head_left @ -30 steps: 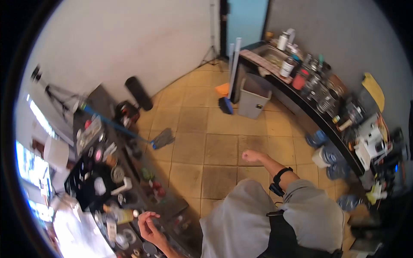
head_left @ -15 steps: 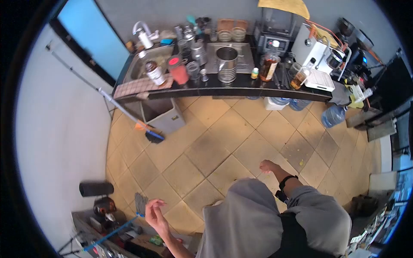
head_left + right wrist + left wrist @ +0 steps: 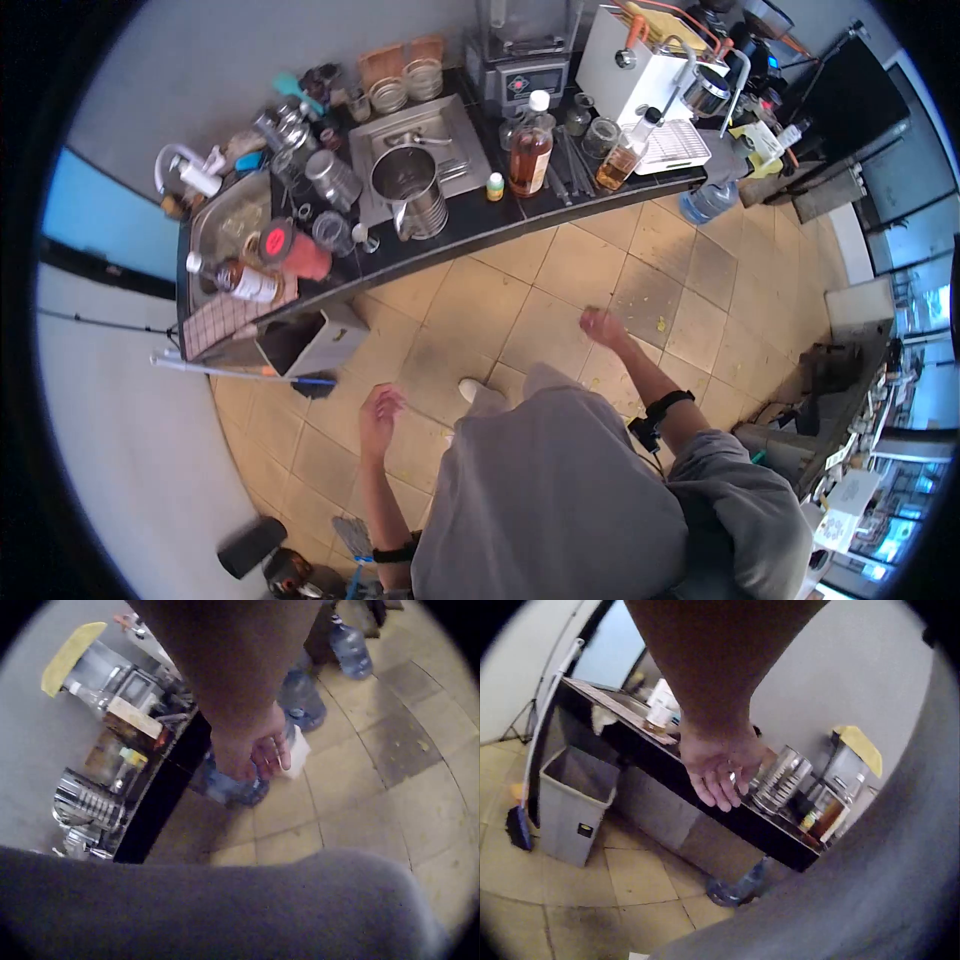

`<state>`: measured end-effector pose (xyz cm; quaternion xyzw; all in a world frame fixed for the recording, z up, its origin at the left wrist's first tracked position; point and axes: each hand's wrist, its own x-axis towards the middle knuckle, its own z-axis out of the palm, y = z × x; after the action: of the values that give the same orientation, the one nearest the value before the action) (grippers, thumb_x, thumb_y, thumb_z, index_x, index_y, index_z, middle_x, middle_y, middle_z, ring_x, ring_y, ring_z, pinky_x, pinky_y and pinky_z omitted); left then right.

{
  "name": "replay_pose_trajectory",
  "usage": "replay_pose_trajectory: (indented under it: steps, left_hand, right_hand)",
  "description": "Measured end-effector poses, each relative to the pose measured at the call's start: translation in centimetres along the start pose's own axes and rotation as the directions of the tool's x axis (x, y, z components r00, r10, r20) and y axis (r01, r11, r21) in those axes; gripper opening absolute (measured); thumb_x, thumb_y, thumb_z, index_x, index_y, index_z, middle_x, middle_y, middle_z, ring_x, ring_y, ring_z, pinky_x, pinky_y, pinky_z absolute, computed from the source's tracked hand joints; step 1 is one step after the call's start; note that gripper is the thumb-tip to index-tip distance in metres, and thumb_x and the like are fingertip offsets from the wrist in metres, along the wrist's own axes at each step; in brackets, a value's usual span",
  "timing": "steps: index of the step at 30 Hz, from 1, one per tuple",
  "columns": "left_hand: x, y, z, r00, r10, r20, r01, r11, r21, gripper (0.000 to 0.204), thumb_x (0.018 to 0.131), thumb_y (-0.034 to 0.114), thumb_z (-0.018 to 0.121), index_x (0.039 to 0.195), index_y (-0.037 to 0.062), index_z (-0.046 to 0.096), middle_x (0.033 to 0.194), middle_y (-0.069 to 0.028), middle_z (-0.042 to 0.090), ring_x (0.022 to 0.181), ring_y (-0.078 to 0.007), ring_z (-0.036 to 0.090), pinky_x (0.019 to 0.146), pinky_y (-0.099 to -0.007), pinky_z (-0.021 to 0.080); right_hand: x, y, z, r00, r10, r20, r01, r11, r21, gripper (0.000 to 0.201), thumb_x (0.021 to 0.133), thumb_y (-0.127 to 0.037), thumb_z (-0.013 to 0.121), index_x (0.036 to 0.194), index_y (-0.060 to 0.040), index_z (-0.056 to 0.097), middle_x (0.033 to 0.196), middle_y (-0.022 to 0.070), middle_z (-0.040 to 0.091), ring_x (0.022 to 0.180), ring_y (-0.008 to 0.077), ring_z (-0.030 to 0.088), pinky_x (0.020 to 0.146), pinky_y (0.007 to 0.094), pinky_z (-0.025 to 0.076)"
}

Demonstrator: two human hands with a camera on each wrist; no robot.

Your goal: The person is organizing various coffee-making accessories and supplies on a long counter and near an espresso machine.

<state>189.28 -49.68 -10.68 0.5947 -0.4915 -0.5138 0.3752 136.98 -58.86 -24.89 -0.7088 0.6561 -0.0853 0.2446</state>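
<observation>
My left hand [image 3: 380, 418] hangs over the tiled floor with loosely bent fingers and nothing in it; the left wrist view shows its fingers [image 3: 718, 786] relaxed. Empty too, my right hand [image 3: 604, 327] hangs farther right with its fingers loosely curled. Both are apart from the black counter [image 3: 470, 235] ahead. On that counter a steel pitcher [image 3: 425, 205] stands at the edge of a metal drain tray [image 3: 462, 140]. Right of it are a small yellow-labelled bottle [image 3: 495, 187], a large amber bottle [image 3: 531, 155] and a smaller amber bottle [image 3: 622, 162].
A sink [image 3: 235, 215], a red-lidded tumbler [image 3: 300, 250] and a labelled bottle [image 3: 245, 281] occupy the counter's left end. A blender [image 3: 525, 75] and a white espresso machine [image 3: 625, 75] stand at the back. Below are a grey bin [image 3: 335, 342] and a water jug [image 3: 708, 202].
The head view has swung right, from the room's corner and the cluttered left-hand table to the counter, which is now closer. Both hands stay empty; the left has moved away from the table.
</observation>
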Motion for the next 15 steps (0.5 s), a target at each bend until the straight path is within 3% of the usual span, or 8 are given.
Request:
replay_pose_trajectory:
  steps: [1, 3, 5, 7, 10, 12, 13, 15]
  left_hand:
    - [2.2, 0.1, 0.3, 0.996, -0.019, 0.091, 0.018, 1.0, 0.005, 0.02, 0.1, 0.014, 0.055, 0.114, 0.0015, 0.06, 0.092, -0.003, 0.063, 0.087, -0.0121, 0.061, 0.079, -0.0276, 0.051]
    - [6.6, 4.2, 2.6, 0.976, -0.003, 0.216, -0.018, 0.995, 0.096, 0.019, 0.1, 0.012, 0.053, 0.114, 0.0021, 0.06, 0.094, -0.0046, 0.064, 0.088, -0.0128, 0.062, 0.078, -0.0281, 0.051]
    - [11.2, 6.8, 6.5, 0.945, 0.006, 0.328, -0.065, 0.983, 0.171, 0.018, 0.1, 0.01, 0.051, 0.114, 0.0026, 0.059, 0.095, -0.0062, 0.066, 0.089, -0.0134, 0.064, 0.077, -0.0285, 0.051]
    - [15.5, 7.9, 10.4, 0.875, 0.065, 0.479, -0.17, 0.969, 0.179, 0.02, 0.098, 0.012, 0.054, 0.115, 0.0022, 0.059, 0.097, -0.0072, 0.065, 0.091, -0.0155, 0.064, 0.078, -0.029, 0.051]
    - [20.4, 11.1, 17.4, 0.836, 0.0, 0.548, -0.15, 0.962, 0.228, 0.023, 0.096, 0.011, 0.055, 0.117, 0.0024, 0.059, 0.109, -0.0101, 0.064, 0.102, -0.0222, 0.062, 0.086, -0.0342, 0.05]
    - [23.0, 12.5, 22.0, 0.754, 0.252, 0.607, -0.528, 0.782, 0.331, 0.032, 0.093, 0.01, 0.058, 0.124, 0.0026, 0.056, 0.123, -0.0175, 0.057, 0.117, -0.0307, 0.055, 0.1, -0.0379, 0.044]
    - [24.3, 13.0, 24.5, 0.769, 0.233, 0.595, -0.506, 0.791, 0.345, 0.032, 0.093, 0.01, 0.058, 0.124, 0.0026, 0.056, 0.123, -0.0175, 0.057, 0.117, -0.0307, 0.055, 0.1, -0.0379, 0.044]
    - [26.3, 13.2, 27.8, 0.802, 0.177, 0.571, -0.443, 0.817, 0.37, 0.039, 0.092, 0.012, 0.058, 0.13, 0.0042, 0.052, 0.138, -0.0218, 0.045, 0.13, -0.0389, 0.044, 0.108, -0.0431, 0.038]
  right_hand:
    - [2.1, -0.5, -1.6, 0.996, -0.024, -0.088, 0.029, 0.998, 0.06, 0.023, 0.091, -0.025, 0.055, 0.092, -0.0029, 0.06, 0.091, 0.0253, 0.065, 0.088, 0.0454, 0.062, 0.079, 0.0506, 0.051]
    - [5.3, -6.5, -9.2, 0.972, 0.063, -0.228, -0.037, 0.993, 0.115, 0.019, 0.089, -0.02, 0.059, 0.095, -0.0019, 0.059, 0.098, 0.025, 0.063, 0.096, 0.0447, 0.06, 0.084, 0.0499, 0.05]
    - [10.2, -6.3, -11.0, 0.9, -0.037, -0.435, 0.09, 0.991, 0.102, 0.017, 0.083, -0.009, 0.061, 0.097, 0.0, 0.057, 0.101, 0.0228, 0.058, 0.097, 0.0418, 0.058, 0.088, 0.0479, 0.049]
    - [14.1, -8.2, -14.4, 0.877, 0.042, -0.479, 0.045, 0.985, 0.168, 0.029, 0.082, -0.007, 0.063, 0.109, -0.0007, 0.054, 0.112, 0.0228, 0.054, 0.104, 0.0427, 0.055, 0.092, 0.0475, 0.047]
    - [21.1, -7.2, -15.7, 0.833, -0.018, -0.553, 0.081, 0.993, 0.09, 0.042, 0.082, -0.01, 0.064, 0.12, -0.0013, 0.049, 0.117, 0.0254, 0.051, 0.11, 0.0439, 0.052, 0.094, 0.0482, 0.047]
    - [24.6, -6.5, -16.1, 0.855, -0.025, -0.519, 0.04, 0.999, 0.018, 0.046, 0.081, -0.012, 0.065, 0.123, -0.0012, 0.048, 0.119, 0.026, 0.051, 0.112, 0.0445, 0.051, 0.094, 0.0486, 0.046]
    - [26.2, -6.0, -16.5, 0.865, -0.03, -0.501, -0.003, 0.998, -0.065, 0.05, 0.08, -0.013, 0.066, 0.125, -0.0012, 0.047, 0.12, 0.0267, 0.05, 0.113, 0.0451, 0.05, 0.095, 0.0489, 0.046]
    - [28.3, -4.8, -16.4, 0.887, -0.051, -0.459, 0.0, 0.994, -0.11, 0.052, 0.08, -0.015, 0.067, 0.126, -0.0016, 0.047, 0.122, 0.027, 0.049, 0.114, 0.0452, 0.05, 0.095, 0.0484, 0.046]
